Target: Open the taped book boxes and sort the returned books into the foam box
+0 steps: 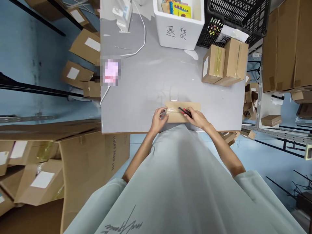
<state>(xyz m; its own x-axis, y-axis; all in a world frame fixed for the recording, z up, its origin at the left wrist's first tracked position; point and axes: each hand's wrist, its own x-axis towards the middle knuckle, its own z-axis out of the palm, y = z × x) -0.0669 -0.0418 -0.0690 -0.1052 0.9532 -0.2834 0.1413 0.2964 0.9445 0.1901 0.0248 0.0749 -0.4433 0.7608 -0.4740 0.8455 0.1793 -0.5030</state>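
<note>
A small cardboard box lies near the front edge of the table, with clear tape along the seam on its top. My left hand grips the left end of this box, fingers curled at its far corner and thumb at the near side. In my right hand is a box cutter, black with a bit of red. Its tip points left over the taped seam; whether the blade touches the tape I cannot tell. The fingers of my right hand are wrapped around the handle.
Two taped cartons stand at the table's right. Behind are a white bin holding colourful booklets and a black crate. A power strip with a white cable sits back left. A large open carton full of boxes is at my left.
</note>
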